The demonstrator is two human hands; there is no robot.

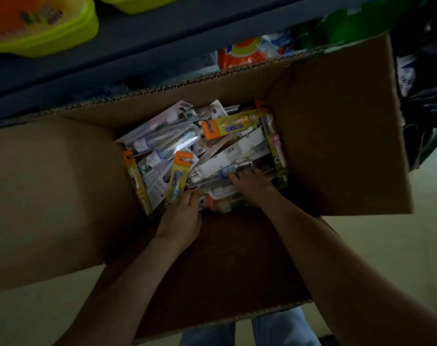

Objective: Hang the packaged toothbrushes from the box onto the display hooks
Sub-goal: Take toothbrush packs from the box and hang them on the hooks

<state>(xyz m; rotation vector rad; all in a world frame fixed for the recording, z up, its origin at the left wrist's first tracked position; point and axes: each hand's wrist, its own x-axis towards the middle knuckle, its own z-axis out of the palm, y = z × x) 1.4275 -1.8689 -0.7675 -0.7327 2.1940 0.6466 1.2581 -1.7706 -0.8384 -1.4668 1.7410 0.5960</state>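
Up on the dark blue-grey shelf board [162, 41] sits a lime-yellow plastic tub [45, 33] with an orange inside and a blurred label. A second lime-yellow tub [137, 3] stands just beside it to the right, cut off at the top. Below the shelf an orange-and-white plastic packet [242, 54] pokes up, and near it, further right, is some shiny green packaging [349, 23]. A crumpled black plastic bag [422, 121] lies at the far right. The pale cream floor [387, 258] shows underneath.
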